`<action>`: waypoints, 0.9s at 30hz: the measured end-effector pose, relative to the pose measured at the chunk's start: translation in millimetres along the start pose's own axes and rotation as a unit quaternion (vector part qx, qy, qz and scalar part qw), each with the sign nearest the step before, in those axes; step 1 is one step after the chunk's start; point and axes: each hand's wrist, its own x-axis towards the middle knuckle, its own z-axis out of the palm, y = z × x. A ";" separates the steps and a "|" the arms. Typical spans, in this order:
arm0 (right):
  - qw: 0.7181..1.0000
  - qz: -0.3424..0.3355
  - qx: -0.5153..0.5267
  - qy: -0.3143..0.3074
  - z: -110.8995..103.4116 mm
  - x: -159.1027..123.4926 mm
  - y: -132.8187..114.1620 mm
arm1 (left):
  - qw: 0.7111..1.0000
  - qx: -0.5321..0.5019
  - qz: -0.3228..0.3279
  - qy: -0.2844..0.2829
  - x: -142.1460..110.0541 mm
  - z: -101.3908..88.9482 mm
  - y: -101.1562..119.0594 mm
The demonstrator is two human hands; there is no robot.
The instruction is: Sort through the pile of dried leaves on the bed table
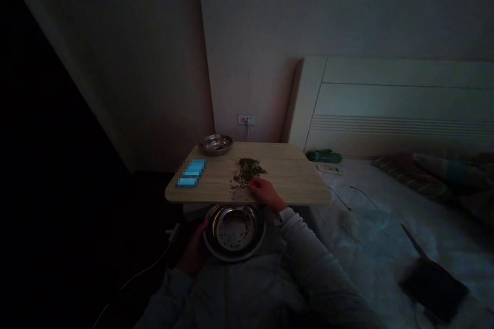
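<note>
Dark green-brown small dried bits [250, 167] lie in a loose pile on the pale wooden tabletop [293, 175]. At the pile's near edge rests my right hand [266, 194], its fingers curled together; whatever they pinch is hidden. Below the table's front edge, a shiny steel bowl [234, 255] sits over my lap with a few of the same bits scattered inside. My left hand [196, 249] grips this bowl by its left rim, with most of the fingers in shadow.
A second steel bowl [216, 145] stands at the table's back left corner, behind a lit phone-like screen [192, 173]. On the bed at right are a green bottle [324, 156], a pale flat device [329, 169], glasses [350, 208] and a dark object [435, 288]. A white cable [142, 271] runs at left.
</note>
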 end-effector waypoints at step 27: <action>0.995 0.018 -0.012 0.098 -2.0 0.7 7.0 | 1.000 -0.004 0.011 -0.009 7.1 -6.7 -1.9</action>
